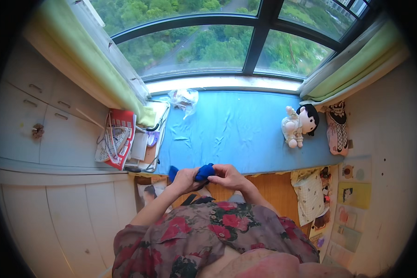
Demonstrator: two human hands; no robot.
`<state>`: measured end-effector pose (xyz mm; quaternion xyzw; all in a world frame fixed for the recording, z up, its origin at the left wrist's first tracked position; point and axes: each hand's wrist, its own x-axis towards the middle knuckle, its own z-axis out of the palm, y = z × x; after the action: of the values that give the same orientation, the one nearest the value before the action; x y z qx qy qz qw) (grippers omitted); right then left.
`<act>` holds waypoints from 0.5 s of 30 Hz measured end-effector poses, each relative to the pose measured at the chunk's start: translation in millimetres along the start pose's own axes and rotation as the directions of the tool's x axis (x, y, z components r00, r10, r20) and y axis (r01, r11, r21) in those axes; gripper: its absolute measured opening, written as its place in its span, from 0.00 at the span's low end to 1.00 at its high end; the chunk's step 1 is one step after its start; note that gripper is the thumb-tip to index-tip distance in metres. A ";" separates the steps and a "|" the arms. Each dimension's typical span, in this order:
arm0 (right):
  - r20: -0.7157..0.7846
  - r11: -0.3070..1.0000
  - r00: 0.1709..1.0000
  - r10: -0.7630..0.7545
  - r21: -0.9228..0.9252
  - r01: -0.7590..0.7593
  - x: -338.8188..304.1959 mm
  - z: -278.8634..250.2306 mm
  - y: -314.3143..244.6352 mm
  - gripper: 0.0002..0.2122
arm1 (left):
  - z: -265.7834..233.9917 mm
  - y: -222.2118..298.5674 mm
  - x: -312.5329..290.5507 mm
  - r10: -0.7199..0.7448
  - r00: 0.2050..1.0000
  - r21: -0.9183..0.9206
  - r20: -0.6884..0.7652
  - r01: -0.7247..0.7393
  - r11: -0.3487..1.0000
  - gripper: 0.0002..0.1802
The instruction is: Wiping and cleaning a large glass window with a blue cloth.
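Left hand (185, 180) and right hand (228, 177), angled inward (nearly meeting), grip a blue bundle (204, 173), apparently cloth.

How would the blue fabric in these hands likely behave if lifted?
The blue fabric would probably flop: it bunches between the left hand and right hand. It is likely light, being a small bundle. Its uneven shape makes rolling unlikely.

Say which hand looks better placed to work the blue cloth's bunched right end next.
Probably the right hand: it is at that end of the blue cloth, while the left hand grips the cloth farther left.
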<state>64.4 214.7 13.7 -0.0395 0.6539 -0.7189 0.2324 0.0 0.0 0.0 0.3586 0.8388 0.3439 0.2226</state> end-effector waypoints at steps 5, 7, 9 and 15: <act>-0.087 0.953 0.990 -0.115 -0.292 0.085 -3.1 8.4 -3.7 0.29 | -8.8 5.5 -24.8 -0.111 0.993 0.026 0.026 0.111 0.994 0.18; -0.101 0.914 0.969 -0.226 -0.366 0.175 -13.0 -1.8 4.2 0.30 | 1.7 26.3 -20.8 -0.066 0.998 -0.073 -0.015 0.064 0.995 0.16; -0.104 0.858 0.939 -0.329 -0.449 0.251 -27.7 -15.0 7.1 0.31 | 10.4 52.6 -10.3 -0.019 0.997 -0.179 -0.068 0.007 0.984 0.14; -0.055 0.965 0.983 -0.175 -0.207 0.160 -72.2 -64.3 2.1 0.24 | 26.0 109.0 28.9 0.017 0.992 -0.269 -0.123 -0.050 0.962 0.13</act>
<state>106.0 301.7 20.4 -0.0918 0.7257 -0.6670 0.1414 46.4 87.9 59.4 0.3176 0.7895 0.4801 0.2130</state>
